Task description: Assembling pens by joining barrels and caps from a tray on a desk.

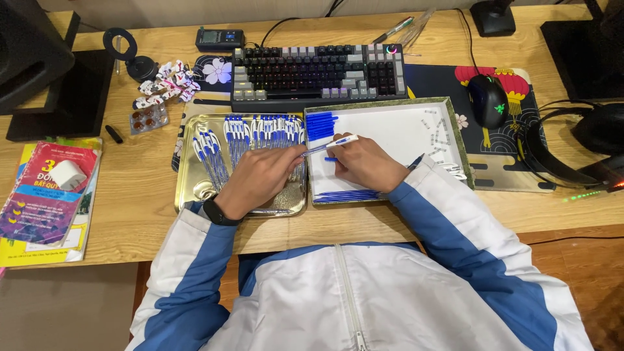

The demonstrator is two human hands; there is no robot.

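Step in hand, as judged: pen assembly. Both hands grip one blue-capped pen over the seam between the metal tray and the white-lined box; left hand pinches the barrel, right hand the cap end. The next move likely calls for seating the parts straight, then laying the pen among the finished pens at the tray's far edge.

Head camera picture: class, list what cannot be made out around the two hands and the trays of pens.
- Pen tip: head view, hidden between left hand and right hand.
- Gold tray middle: head view, covered by the left hand.
- Clear parts in white tray: head view, too small.
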